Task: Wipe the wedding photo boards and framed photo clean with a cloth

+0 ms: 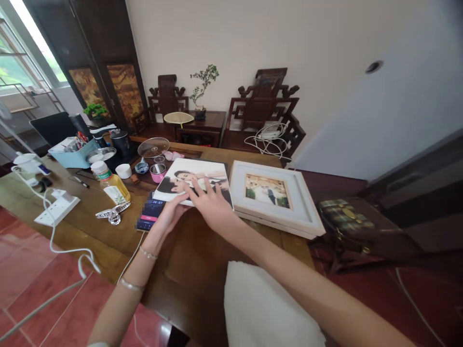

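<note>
A square photo panel [195, 176] with a white ground and a picture of two people is held tilted above the wooden table. My left hand [176, 208] grips its near edge, thumb on top and the other fingers under it. Spread flat across the picture lies my right hand [211, 202], fingers apart. Partly under the panel's left corner is a phone [150, 214] with a lit screen and a cable. Right beside the panel, white picture frames [302, 193] are stacked, the top one showing a couple's photo. A white cloth or paper [264, 308] is below my right forearm.
On the left of the table [188, 274] are a bottle of yellow liquid [115, 185], a clear hair claw [113, 213], a power strip [58, 210] and a blue organizer box [68, 156]. Teaware, a pink cup [157, 172] and a glass lid [154, 147] stand behind.
</note>
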`<state>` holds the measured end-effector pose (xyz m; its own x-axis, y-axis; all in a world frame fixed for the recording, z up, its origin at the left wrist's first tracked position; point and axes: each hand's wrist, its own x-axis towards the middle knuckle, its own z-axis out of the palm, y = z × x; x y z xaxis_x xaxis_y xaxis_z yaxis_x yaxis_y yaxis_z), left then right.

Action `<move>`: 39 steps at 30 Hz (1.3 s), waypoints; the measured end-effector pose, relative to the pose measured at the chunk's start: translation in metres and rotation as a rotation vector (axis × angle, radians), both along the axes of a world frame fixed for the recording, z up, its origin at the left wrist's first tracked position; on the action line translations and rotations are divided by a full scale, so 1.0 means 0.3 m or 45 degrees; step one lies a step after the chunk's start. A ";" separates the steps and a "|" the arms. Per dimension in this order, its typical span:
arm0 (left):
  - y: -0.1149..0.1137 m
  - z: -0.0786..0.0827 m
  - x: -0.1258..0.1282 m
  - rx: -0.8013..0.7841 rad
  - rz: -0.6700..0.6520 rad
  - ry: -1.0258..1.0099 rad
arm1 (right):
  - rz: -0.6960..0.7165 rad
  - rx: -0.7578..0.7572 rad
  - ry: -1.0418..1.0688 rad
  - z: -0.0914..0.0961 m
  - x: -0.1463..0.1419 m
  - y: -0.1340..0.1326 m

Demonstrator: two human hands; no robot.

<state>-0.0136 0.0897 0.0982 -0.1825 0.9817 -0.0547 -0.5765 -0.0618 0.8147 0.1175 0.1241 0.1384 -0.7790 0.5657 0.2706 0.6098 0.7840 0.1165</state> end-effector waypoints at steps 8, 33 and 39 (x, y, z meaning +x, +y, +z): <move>-0.033 -0.125 -0.017 -0.506 -0.097 -0.237 | -0.013 -0.048 0.017 0.041 -0.003 0.094; 0.220 -0.093 0.013 -0.488 0.541 -0.090 | 0.009 0.015 0.230 0.112 0.008 0.262; 0.010 0.001 0.006 -0.346 0.586 0.021 | -0.002 -0.030 0.249 0.115 -0.003 0.294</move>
<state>-0.0118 0.0929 0.0986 -0.5941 0.7505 -0.2895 -0.5264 -0.0906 0.8454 0.1165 0.2123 0.1727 -0.7122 0.5748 0.4031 0.6201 0.7842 -0.0227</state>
